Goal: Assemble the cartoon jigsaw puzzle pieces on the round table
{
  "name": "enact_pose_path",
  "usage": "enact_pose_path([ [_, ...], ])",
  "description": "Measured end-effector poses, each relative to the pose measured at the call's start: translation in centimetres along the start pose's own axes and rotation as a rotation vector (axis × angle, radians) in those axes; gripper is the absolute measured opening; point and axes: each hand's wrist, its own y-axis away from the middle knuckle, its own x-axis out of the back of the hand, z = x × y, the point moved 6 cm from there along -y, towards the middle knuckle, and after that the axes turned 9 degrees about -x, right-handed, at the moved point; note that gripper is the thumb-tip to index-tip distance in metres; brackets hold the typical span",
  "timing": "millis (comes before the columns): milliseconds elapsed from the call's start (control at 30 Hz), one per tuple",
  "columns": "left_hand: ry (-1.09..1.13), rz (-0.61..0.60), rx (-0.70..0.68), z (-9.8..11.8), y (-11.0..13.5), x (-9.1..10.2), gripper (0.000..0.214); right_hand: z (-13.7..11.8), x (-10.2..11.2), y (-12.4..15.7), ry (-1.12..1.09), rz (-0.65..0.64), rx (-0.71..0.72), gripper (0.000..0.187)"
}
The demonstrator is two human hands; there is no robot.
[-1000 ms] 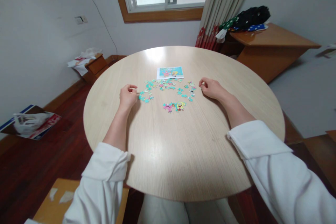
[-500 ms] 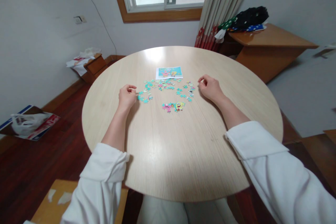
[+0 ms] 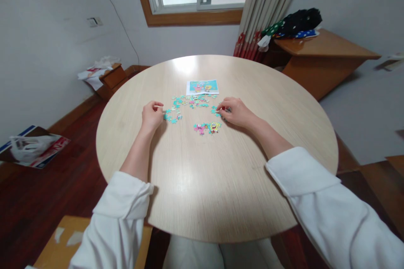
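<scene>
Loose jigsaw pieces point(image 3: 189, 103), mostly turquoise, lie scattered at the middle of a round pale wooden table point(image 3: 221, 185). A small joined cluster point(image 3: 206, 127) with pink and yellow cartoon figures sits just in front of them. Behind the pieces lies a printed reference picture point(image 3: 202, 87). My left hand point(image 3: 150, 114) rests curled at the left edge of the scatter, fingertips pinched near a turquoise piece. My right hand point(image 3: 235, 111) lies over the right part of the scatter, fingers curled down onto the pieces; what they grip is hidden.
A wooden desk point(image 3: 318, 56) with dark clothes stands at the back right beside a curtain point(image 3: 268, 4). A small wooden box with papers point(image 3: 105, 75) sits by the left wall. A plastic bag on a box point(image 3: 30, 147) lies on the floor at left. Cardboard point(image 3: 63, 239) is near my left elbow.
My right hand has slid left from the right edge of the scatter onto the pieces near the joined cluster. My left hand has stayed almost still.
</scene>
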Motion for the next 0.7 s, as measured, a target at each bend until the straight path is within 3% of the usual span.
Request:
enact_pose_path([
  [333,-0.032,-0.066,-0.060,-0.1,-0.2,-0.6,0.013,-3.2,-0.4,0.8,0.012,-0.117,0.069,0.017],
  [700,-0.029,-0.129,-0.094,0.4,0.0,-1.2,0.015,-2.8,-1.2,0.5,0.036,-0.093,0.063,0.019],
])
